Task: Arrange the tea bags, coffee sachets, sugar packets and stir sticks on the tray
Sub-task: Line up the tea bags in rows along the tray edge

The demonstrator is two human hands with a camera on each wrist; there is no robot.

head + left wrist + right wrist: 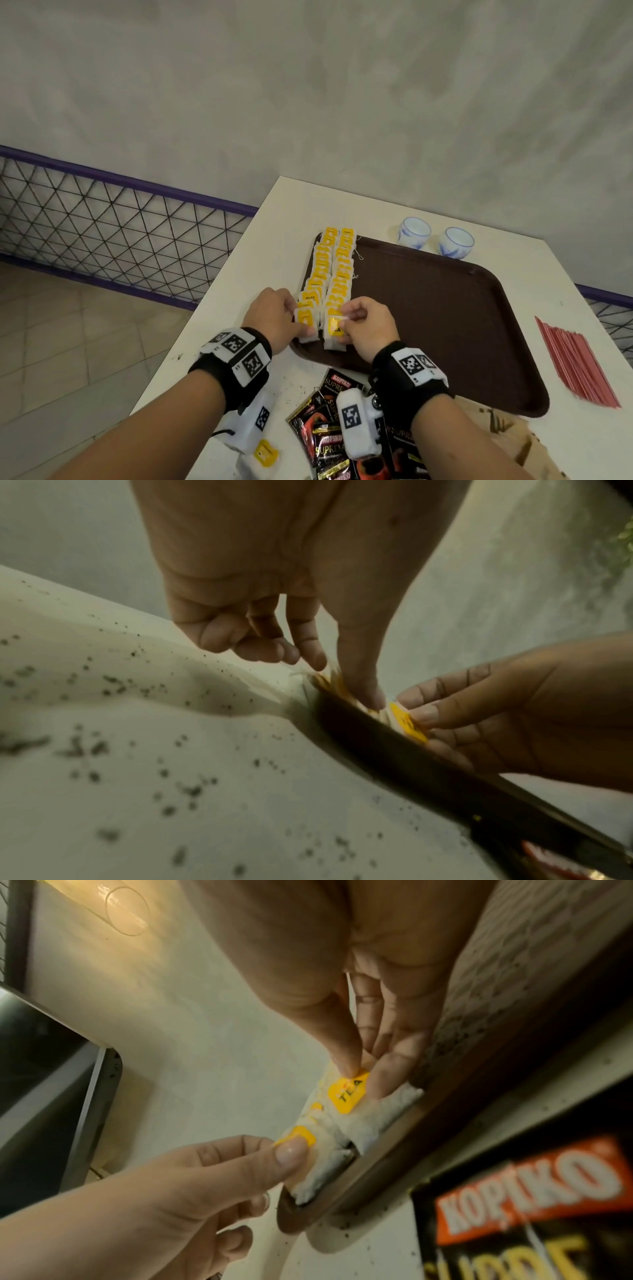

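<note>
Coffee sachets [329,435] lie on the tabletop [274,240] below both wrists. The left hand [274,313] and right hand [366,325] each pinch a tea bag [334,330] heading twin rows along the tray [445,308] edge.

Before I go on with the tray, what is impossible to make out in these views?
- Sugar packets: none identifiable in any view.
- Coffee sachets: count unclear; head view, right hand's wrist camera and the frame edge cover them.
- Tea bags: far labels too small to read, head view.
- Tray: blurred dark rim only, left wrist view.
</note>
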